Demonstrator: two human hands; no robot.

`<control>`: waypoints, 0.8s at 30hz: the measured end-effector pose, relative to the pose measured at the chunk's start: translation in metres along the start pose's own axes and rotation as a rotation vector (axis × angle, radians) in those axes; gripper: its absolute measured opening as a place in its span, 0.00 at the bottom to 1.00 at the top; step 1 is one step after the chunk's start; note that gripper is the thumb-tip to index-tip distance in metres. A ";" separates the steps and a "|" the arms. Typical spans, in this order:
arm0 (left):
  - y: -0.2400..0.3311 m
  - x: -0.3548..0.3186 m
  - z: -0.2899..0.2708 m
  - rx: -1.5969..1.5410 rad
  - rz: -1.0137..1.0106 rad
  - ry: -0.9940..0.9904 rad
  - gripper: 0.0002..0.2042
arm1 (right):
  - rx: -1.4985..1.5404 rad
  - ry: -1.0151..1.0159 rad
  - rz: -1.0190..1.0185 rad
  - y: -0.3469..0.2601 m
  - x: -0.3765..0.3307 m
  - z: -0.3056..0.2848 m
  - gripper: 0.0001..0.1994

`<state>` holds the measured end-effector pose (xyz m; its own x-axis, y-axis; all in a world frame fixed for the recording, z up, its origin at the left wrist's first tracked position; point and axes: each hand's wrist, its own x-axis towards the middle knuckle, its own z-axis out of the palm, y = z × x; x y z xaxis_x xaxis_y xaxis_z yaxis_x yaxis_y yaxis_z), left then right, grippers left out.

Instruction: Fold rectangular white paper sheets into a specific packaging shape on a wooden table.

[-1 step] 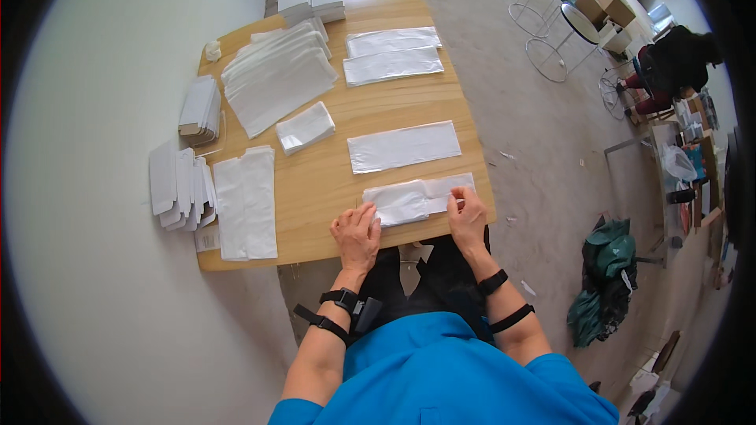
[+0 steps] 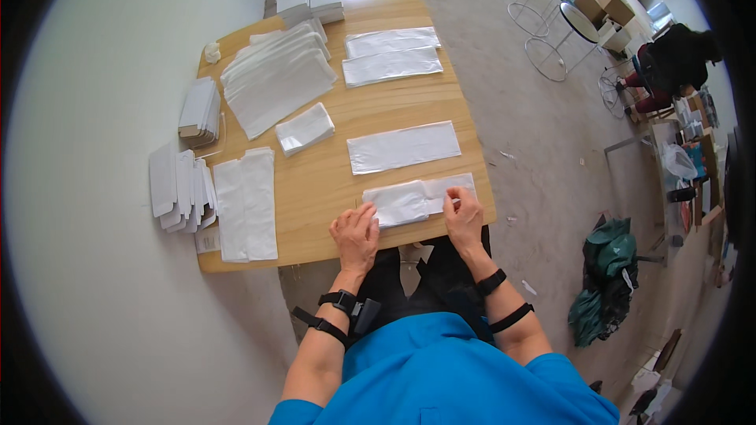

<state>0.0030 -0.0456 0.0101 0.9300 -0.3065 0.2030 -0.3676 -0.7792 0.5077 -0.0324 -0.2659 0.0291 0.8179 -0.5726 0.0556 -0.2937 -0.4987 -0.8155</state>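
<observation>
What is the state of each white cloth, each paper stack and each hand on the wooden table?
Left hand: flat on the table edge, touching the cloth.
Right hand: pinching the cloth.
White cloth nearest the person: partly folded.
White cloth in the middle: spread flat.
Fanned white paper stack: overlapping, untouched.

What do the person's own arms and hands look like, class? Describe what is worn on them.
Both forearms are bare below short bright blue sleeves. The left hand and right hand wear no gloves. Each wrist carries a black watch-like band, and a second black strap circles each forearm higher up.
</observation>
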 end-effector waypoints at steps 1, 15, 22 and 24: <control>-0.002 0.002 -0.003 -0.050 0.011 0.056 0.11 | -0.001 -0.034 -0.053 -0.003 0.002 0.005 0.07; -0.027 0.005 0.015 -0.684 -0.570 -0.083 0.09 | -0.138 -0.253 -0.097 0.002 0.004 0.079 0.10; -0.022 0.008 0.015 -0.489 -0.601 -0.123 0.10 | -0.130 -0.229 -0.143 0.010 0.005 0.082 0.09; -0.020 0.006 0.012 -0.470 -0.593 -0.127 0.10 | -0.094 -0.219 -0.142 0.008 0.004 0.080 0.08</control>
<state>0.0158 -0.0379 -0.0088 0.9545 0.0082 -0.2980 0.2573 -0.5272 0.8099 0.0083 -0.2207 -0.0232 0.9386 -0.3435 0.0315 -0.2048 -0.6284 -0.7505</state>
